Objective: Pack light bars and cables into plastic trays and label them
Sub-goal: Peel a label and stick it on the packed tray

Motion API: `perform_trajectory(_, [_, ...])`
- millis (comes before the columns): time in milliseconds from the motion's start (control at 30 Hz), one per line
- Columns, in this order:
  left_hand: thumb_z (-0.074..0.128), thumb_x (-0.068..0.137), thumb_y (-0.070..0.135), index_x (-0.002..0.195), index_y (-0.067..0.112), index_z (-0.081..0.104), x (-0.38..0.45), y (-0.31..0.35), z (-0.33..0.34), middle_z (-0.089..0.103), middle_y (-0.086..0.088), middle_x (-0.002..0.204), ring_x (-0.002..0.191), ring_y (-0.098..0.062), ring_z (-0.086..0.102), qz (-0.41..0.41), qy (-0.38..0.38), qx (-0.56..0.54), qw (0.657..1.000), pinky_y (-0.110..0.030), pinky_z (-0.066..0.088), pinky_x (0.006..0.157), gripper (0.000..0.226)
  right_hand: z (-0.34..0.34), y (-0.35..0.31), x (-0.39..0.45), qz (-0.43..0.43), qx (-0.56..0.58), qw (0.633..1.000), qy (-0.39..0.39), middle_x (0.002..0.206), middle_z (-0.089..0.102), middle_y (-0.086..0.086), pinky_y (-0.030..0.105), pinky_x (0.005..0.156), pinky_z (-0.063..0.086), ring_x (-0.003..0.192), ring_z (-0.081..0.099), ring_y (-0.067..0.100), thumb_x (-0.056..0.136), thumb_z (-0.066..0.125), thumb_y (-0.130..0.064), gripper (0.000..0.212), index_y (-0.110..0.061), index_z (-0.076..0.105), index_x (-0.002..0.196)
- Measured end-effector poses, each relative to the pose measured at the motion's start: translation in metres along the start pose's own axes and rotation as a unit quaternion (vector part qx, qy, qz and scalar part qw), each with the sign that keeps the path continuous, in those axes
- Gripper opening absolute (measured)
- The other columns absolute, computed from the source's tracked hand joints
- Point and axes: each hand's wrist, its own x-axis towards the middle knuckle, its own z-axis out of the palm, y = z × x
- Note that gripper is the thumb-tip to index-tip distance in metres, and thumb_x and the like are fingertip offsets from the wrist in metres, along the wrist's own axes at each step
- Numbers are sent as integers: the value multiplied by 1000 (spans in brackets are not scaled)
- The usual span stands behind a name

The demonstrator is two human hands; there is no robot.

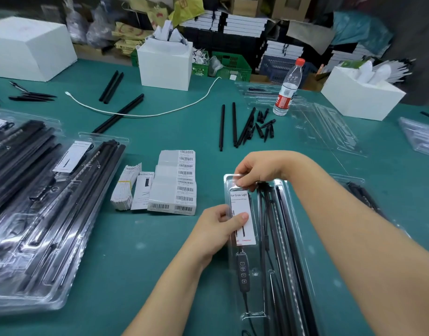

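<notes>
A white label card [242, 218] is pinched at its near left edge by the left hand [217, 229] and at its far end by the curled fingers [243, 183] of the right hand [259, 169], over the clear plastic tray [303, 251] on the green desk [136, 251]. Black light bars [290, 238] and a cable controller [243, 270] lie inside the tray. Barcode sheets [176, 183] lie left of the tray.

teal table [136, 251], white label card [242, 214], red-capped bottle [287, 93], black bars [228, 124]

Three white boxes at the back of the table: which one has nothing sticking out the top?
The far-left white box. The middle box and right box both have white items poking out.
</notes>
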Motion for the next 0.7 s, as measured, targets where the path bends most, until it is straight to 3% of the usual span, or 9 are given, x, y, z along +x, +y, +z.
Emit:
perform_trajectory(100, [73,90,29,104,6,71,1,-1,2,77,-13,97,91,-32,74,-6,-7,-2,1000,-44,59,82,28,3,3,2,0,-3,1000,12,61,62,-7,17,53,44,57,58,7,94,68,-26,24,-17,67,72])
perform_trajectory(200, [68,94,29,103,15,73,1,1,1,77,-4,96,85,-21,74,-9,-6,-16,1000,-30,56,70,17,5,6,4,2,-10,999,48,61,64,-14,19,61,40,52,51,-1,93,68,-28,21,-24,70,73])
perform_trajectory(300, [66,96,31,96,13,69,1,5,-3,72,1,80,73,-21,72,-35,-23,-29,999,-27,54,60,18,8,9,5,-13,11,995,100,61,64,-21,20,62,36,53,50,-5,93,69,-30,16,-30,71,77])
perform_trajectory(367, [64,97,26,85,11,66,1,7,-4,61,4,65,66,-22,71,-48,-28,-29,998,-22,51,52,19,9,10,4,-9,12,989,146,75,69,-19,23,68,45,70,59,3,93,69,-28,5,-28,74,90])
perform_trajectory(433, [65,97,21,85,4,66,1,8,-5,59,0,64,60,-21,68,-49,-4,-26,998,-22,51,51,21,9,11,4,9,-18,977,214,95,70,-10,29,83,50,91,64,15,93,67,-25,14,-25,71,106])
perform_trajectory(533, [66,95,20,93,-5,63,1,10,-6,65,-13,76,65,-27,72,-45,44,-27,998,-29,55,54,26,15,4,-4,56,-87,940,324,87,68,-9,33,78,52,84,64,22,95,59,-30,16,-22,72,101])
perform_trajectory(600, [66,95,23,96,-8,63,3,11,-8,64,-19,81,67,-27,72,-35,73,-36,996,-33,58,59,31,22,-3,-13,82,-72,946,306,77,73,-3,36,73,58,76,69,27,97,53,-37,30,-15,72,89])
perform_trajectory(700, [64,96,28,98,-7,67,5,14,-9,68,-19,82,69,-26,69,-14,101,-57,993,-35,58,63,35,45,-19,-30,98,-53,975,191,71,75,-1,39,74,61,67,73,19,97,43,-57,54,-13,71,82])
